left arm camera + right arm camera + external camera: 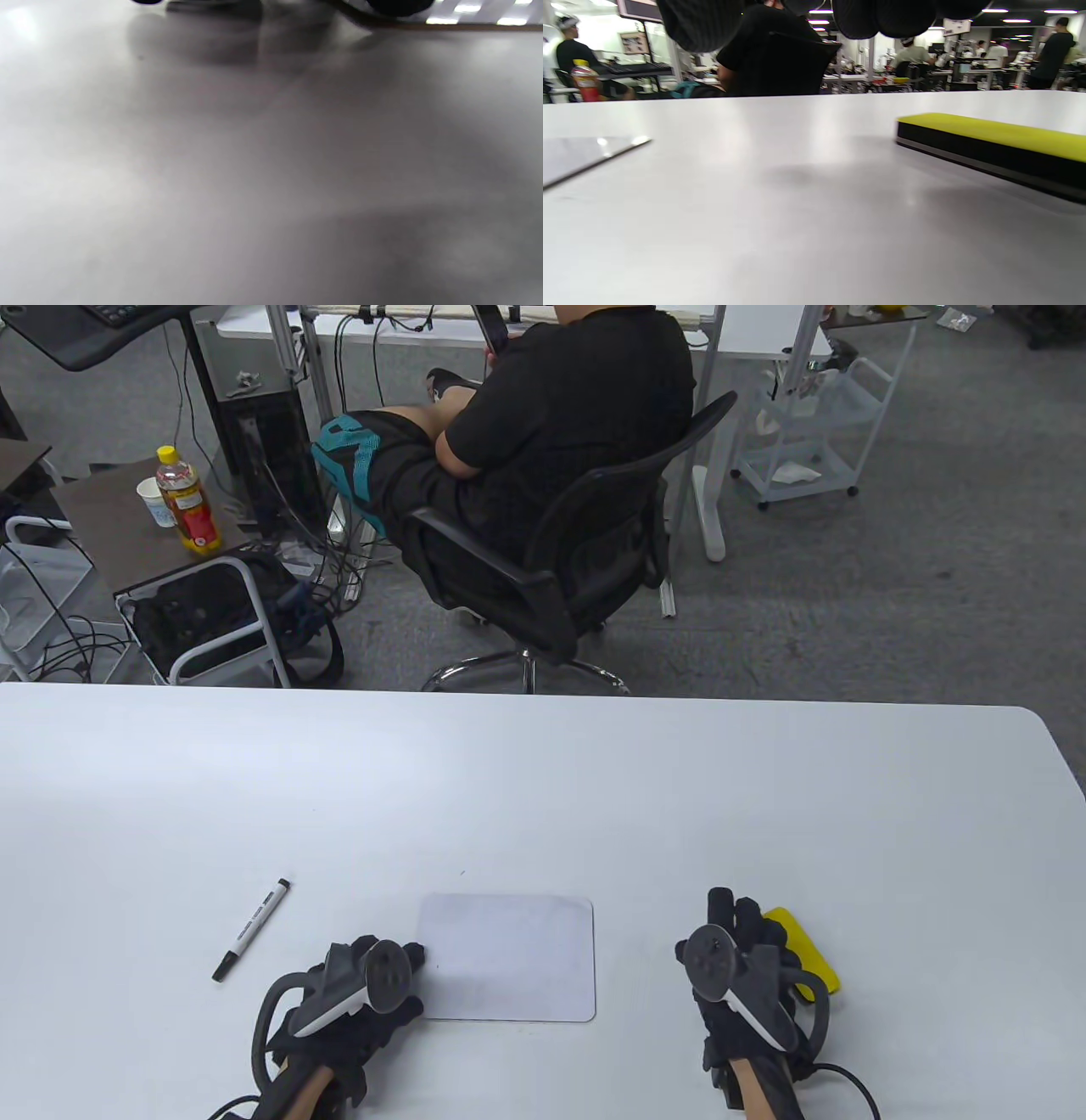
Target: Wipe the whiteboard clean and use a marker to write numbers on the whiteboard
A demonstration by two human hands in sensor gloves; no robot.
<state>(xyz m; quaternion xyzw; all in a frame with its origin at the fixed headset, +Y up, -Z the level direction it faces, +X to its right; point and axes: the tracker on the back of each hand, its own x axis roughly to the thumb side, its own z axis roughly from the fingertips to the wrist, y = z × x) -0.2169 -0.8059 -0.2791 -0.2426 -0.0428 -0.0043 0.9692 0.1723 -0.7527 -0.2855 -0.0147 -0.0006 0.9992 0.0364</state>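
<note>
Whiteboard (pixel 506 957) lies flat near the table's (pixel 594 797) front edge, its surface blank, with both gloved hands low beside it. Left hand (pixel 361 997) rests at the board's 9 o'clock, fingertips touching or just off its left edge; the tracker covers the fingers, and the left wrist view is only blurred grey tabletop, so I cannot tell whether this hand is open or closed. Marker (pixel 251 930), capped, lies at the board's 9 o'clock past the left hand, apart from it, its dark tip pointing to 7 o'clock. Right hand (pixel 747 963) sits at the board's 3 o'clock, well apart from it, fingers stretched forward and holding nothing. Eraser (pixel 810 950), yellow on top with a black underside, lies just beside this hand at its 3 o'clock; whether they touch is unclear. In the right wrist view the eraser (pixel 992 146) rests on the table at right, untouched, and the board's corner (pixel 581 156) shows at left. Beyond the table a person (pixel 543 432) sits in a chair (pixel 585 568).
</note>
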